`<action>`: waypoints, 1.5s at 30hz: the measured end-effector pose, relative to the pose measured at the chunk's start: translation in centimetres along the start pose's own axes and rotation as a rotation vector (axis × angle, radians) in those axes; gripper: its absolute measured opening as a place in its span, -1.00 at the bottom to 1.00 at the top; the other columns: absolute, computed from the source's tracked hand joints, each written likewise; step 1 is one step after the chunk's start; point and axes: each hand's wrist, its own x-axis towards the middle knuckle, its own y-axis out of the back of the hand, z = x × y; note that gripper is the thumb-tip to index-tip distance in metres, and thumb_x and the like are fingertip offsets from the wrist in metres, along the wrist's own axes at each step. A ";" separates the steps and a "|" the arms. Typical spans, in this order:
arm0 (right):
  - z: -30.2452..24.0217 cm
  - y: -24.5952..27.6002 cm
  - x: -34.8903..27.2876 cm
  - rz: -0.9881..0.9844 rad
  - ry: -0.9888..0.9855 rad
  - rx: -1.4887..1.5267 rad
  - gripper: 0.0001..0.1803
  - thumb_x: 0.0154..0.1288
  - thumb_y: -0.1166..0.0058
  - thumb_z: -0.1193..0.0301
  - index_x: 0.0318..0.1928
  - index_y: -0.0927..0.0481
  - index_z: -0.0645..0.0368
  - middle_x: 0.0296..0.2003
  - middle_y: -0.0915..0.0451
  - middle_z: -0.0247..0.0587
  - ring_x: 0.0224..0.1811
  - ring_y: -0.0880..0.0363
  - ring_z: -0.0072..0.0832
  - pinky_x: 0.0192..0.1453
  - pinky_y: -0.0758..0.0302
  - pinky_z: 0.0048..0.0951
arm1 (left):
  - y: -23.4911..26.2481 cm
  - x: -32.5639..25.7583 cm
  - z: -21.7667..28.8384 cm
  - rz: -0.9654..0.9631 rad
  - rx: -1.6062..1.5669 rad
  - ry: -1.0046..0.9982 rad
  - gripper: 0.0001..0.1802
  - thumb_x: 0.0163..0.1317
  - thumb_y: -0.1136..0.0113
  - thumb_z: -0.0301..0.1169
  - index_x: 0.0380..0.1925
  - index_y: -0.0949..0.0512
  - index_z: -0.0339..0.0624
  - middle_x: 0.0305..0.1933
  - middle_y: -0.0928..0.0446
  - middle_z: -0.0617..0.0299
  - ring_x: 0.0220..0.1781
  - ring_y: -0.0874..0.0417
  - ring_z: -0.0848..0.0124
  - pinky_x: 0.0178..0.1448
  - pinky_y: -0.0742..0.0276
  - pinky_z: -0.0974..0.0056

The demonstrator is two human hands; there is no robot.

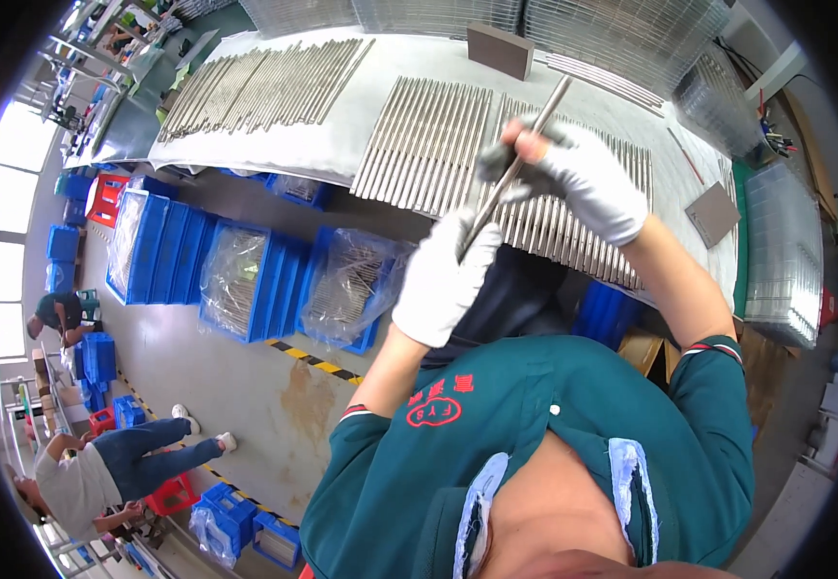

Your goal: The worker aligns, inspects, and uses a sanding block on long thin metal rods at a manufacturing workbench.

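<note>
A slim metal rod point(552, 104) slants across the front of the table, its far end raised up and to the right. My left hand point(446, 278), in a white glove, is closed around the rod's near end. Higher up, my right hand point(588, 179) grips the rod between thumb and fingers; its glove is grey at the fingers, and some fingertips look bare. Beneath the rod and my right hand lies a row of similar metal rods point(573, 236), partly hidden. Just left of it is another neat row of rods point(424, 140).
More rods point(264, 89) are spread at the table's left. Two brown-grey blocks point(499, 51) point(713, 215) sit on the white cloth. Clear plastic trays point(783, 256) stand stacked right and behind. Blue crates point(250, 280) with plastic-wrapped rods are on the floor. Another person point(100, 473) is at lower left.
</note>
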 end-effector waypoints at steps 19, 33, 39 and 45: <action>-1.6 16.0 -8.7 0.780 0.376 -0.974 -0.39 0.31 -0.13 0.23 0.30 -0.34 0.17 0.24 -0.42 -0.17 0.28 -0.35 -0.45 0.37 -0.19 -0.47 | -2.4 0.1 -8.4 -0.252 -0.914 0.647 -0.60 0.43 0.07 -0.08 -0.45 -0.43 -0.14 -0.76 -0.03 0.53 -0.81 0.04 0.70 -0.75 0.14 0.51; -1.6 19.4 -16.0 0.634 -0.476 -1.621 0.14 -0.21 -0.32 -0.19 0.39 -0.19 -0.01 0.38 -0.16 0.01 0.41 -0.15 -0.08 0.42 -0.18 -0.23 | -3.0 0.1 -8.2 -0.137 -0.866 0.595 -0.75 0.40 0.00 -0.11 -0.33 -0.41 0.00 -0.73 -0.06 0.48 -0.82 0.01 0.68 -0.80 0.09 0.53; -2.9 17.9 -15.0 0.746 -0.340 -1.678 -0.13 -0.07 -0.27 -0.03 0.30 -0.38 -0.04 0.33 -0.26 -0.05 0.29 -0.35 -0.09 0.34 -0.28 -0.28 | -3.0 0.1 -8.3 -0.156 -0.852 0.607 -0.78 0.41 -0.02 -0.16 -0.31 -0.40 -0.02 -0.73 -0.08 0.49 -0.80 -0.03 0.69 -0.80 0.07 0.54; -2.9 12.1 -10.5 0.323 0.097 -1.031 -0.04 -0.11 -0.31 -0.09 0.32 -0.34 0.03 0.37 -0.21 -0.07 0.40 -0.21 -0.18 0.43 -0.14 -0.33 | -2.9 0.3 -7.1 -0.140 -0.832 0.647 -0.75 0.40 -0.01 -0.14 -0.33 -0.33 -0.03 -0.68 -0.16 0.45 -0.80 -0.04 0.70 -0.78 0.06 0.56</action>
